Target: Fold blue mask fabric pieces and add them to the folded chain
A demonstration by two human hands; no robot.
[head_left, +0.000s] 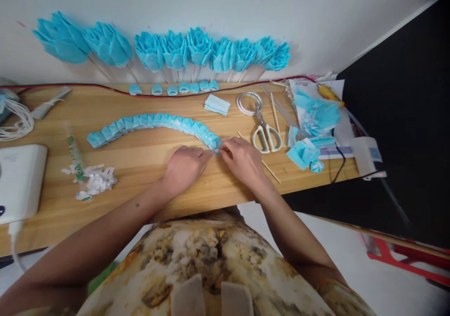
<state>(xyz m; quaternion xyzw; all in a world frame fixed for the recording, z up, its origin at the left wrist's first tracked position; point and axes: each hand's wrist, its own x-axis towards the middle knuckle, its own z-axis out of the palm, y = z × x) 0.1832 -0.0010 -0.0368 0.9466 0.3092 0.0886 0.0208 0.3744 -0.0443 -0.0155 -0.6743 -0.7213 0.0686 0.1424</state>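
Observation:
A long curved strip of overlapping blue folded petals [154, 120] lies across the wooden table. At its right end, my left hand [186, 166] and my right hand [242, 159] meet, both with fingers closed on the strip's tip. My fingers partly cover that end. Just right of my right hand lie white-handled scissors [267, 138] and a thin wooden stick [271, 171]. Beyond the strip sits a small stack of pale blue sheets [217, 104]. A roll of tape [249, 102] rests beside it.
Several blue flowers on sticks [198, 46] lean against the wall, with small blue folded pieces [157, 89] before them. White paper scraps [100, 179] and a white device [23, 180] lie left. Blue scraps [304, 154], a yellow-handled tool [329, 94] and a glue gun [367, 156] lie right.

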